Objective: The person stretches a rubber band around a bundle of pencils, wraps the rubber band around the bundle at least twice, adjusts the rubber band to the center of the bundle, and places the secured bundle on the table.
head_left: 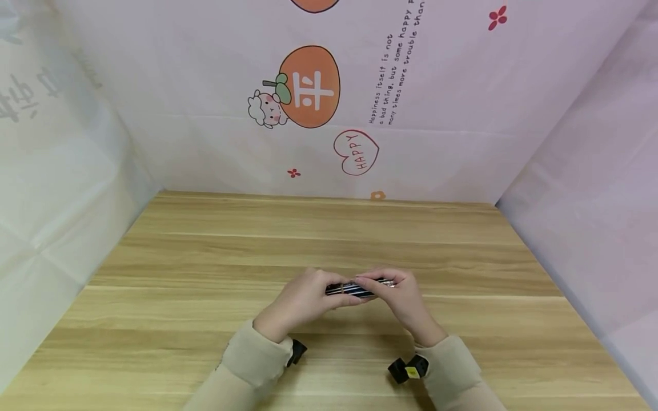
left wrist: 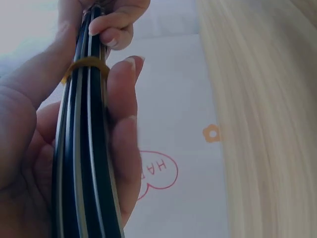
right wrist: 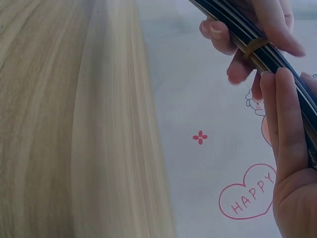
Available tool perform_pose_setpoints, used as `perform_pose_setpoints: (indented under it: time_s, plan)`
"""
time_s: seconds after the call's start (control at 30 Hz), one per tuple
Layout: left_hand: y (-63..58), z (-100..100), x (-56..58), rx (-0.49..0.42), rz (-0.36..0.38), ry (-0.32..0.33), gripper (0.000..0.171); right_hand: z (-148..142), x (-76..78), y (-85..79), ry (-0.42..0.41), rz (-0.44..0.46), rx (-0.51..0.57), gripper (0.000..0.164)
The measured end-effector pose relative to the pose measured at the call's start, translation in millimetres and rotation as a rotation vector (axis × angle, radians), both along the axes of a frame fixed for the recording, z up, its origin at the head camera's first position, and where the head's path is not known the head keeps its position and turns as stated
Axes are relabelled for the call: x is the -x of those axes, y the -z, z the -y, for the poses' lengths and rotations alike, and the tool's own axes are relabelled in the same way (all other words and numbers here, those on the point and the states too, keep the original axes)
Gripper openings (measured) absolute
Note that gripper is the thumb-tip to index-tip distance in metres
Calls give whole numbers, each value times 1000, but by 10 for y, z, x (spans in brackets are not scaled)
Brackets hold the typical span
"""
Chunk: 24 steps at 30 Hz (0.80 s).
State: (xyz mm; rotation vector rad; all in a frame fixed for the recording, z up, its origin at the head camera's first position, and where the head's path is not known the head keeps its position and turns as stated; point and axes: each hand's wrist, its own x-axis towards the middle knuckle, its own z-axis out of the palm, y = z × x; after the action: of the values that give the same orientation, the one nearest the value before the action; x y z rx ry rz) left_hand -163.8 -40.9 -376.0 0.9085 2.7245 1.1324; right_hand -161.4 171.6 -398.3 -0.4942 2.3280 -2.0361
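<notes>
Both hands hold a bundle of dark pencils with pale stripes [head_left: 354, 290] above the wooden table. My left hand [head_left: 305, 294] grips the left part, thumb on one side and fingers curled round the other in the left wrist view. A tan rubber band [left wrist: 89, 64] wraps the bundle near the left fingertips. On the right part, my right hand [head_left: 403, 297] pinches the pencils between thumb and fingers, its fingertips close to the band in the right wrist view. Shiny ends show by the right palm; the left ends are hidden in the left hand.
The wood-grain table [head_left: 329, 240] extends around the hands. White printed sheeting [head_left: 205, 137] stands along its back edge and both sides. Black wrist devices [head_left: 408, 370] sit at the cuffs of the beige sleeves [head_left: 452, 365].
</notes>
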Motion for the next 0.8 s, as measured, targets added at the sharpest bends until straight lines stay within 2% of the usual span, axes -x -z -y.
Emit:
perform_pose_setpoints:
  time_s: [0.17,0.23,0.3,0.37,0.43,0.53,0.63,0.8]
  plan:
    - [-28,77,25,42,29,-10,42,-13,18,2,-17,32,60,24]
    - [-36,126,48,49,68,-12,40,-27,31,-2,-7,45,84,21]
    - [-47,179,71,40,113,-15,36,-43,49,-10,14,61,117,13]
    - [-62,230,94,7,168,-26,32,-67,66,-15,36,75,156,7]
    - [-73,280,116,-57,229,-40,30,-88,84,-22,59,88,201,16]
    - [-75,350,158,-157,281,-65,30,-114,101,-34,92,113,255,23]
    - [-63,411,202,-233,307,-77,31,-135,104,-48,118,146,299,23]
    - [-15,469,257,-263,306,-44,31,-156,109,-52,114,154,331,24]
